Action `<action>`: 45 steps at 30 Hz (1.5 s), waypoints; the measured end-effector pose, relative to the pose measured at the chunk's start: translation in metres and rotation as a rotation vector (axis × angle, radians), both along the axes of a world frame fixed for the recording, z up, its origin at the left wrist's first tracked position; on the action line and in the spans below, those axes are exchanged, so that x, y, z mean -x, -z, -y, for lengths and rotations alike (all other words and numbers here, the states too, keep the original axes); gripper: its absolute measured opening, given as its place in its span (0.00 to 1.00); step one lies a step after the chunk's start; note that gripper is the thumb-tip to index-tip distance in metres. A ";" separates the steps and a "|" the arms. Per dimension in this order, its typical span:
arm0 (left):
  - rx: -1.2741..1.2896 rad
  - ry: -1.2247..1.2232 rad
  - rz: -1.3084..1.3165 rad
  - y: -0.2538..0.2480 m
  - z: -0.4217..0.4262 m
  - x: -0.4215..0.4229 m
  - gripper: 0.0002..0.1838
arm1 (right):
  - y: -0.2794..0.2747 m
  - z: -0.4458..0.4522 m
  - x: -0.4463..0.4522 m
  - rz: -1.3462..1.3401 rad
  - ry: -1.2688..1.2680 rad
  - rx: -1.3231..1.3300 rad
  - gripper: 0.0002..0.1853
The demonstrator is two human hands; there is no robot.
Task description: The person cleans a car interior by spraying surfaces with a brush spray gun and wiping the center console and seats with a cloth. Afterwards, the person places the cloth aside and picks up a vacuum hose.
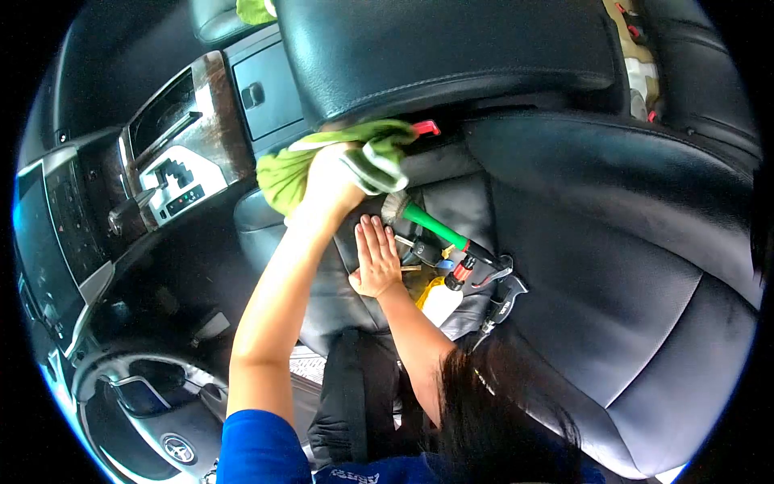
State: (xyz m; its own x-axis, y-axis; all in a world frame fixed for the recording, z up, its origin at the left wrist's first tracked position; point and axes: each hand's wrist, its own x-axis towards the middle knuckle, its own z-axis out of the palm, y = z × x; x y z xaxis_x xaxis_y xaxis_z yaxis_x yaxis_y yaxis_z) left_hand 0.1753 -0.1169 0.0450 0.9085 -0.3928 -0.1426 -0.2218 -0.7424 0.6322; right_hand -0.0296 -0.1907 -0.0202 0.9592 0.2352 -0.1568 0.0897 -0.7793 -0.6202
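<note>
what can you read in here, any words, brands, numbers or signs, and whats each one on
No word or number reads clearly.
Steering wheel: an oval emblem, with no readable lettering.
Blue shirt: pale lettering, too blurred to read.
Shift panel: marks too small to read.
Key fob: a small mark, too small to make out.
</note>
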 end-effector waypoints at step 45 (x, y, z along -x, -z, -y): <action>-0.422 -0.355 0.095 -0.049 -0.117 -0.015 0.14 | 0.002 -0.005 -0.005 0.181 0.041 0.025 0.44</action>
State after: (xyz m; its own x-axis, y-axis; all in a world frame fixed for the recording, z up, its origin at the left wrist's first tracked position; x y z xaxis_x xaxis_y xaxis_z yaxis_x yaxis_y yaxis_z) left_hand 0.1906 0.0000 0.0944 0.9911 0.0133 -0.1321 0.0467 -0.9662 0.2536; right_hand -0.0250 -0.1860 -0.0224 0.9810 0.1937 0.0137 0.1659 -0.7995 -0.5772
